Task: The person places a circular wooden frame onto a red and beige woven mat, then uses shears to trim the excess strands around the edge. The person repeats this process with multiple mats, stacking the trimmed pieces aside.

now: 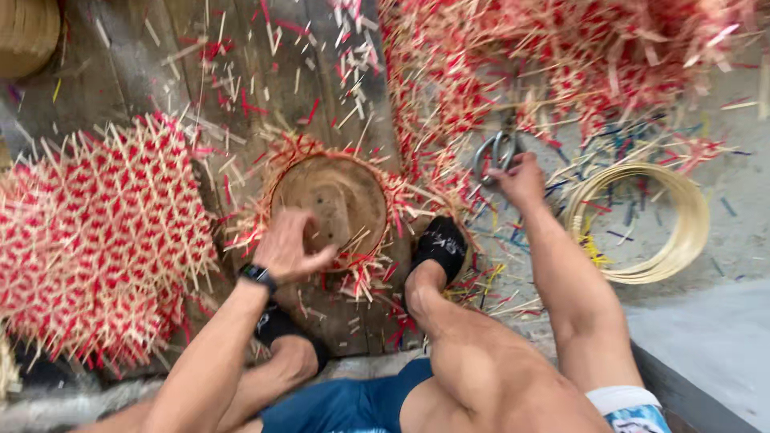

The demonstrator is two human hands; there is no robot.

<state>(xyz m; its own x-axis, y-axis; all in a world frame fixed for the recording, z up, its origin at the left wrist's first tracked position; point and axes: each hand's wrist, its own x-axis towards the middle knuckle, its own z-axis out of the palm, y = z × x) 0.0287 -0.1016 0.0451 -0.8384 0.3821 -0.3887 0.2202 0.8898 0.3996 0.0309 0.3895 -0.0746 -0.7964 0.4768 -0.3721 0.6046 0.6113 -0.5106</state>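
Left hand is resting, fingers curled loosely, on the round wooden form; right hand is gripping scissors beside the bamboo coil, bare floor beyond

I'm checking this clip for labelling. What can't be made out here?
- Head view: whether the right hand grips the metal shears; its fingers are curled out of sight.
- Left hand over the round wooden mould: motion blur hides any contact.
- Woven basket: cut off by the top-left corner.
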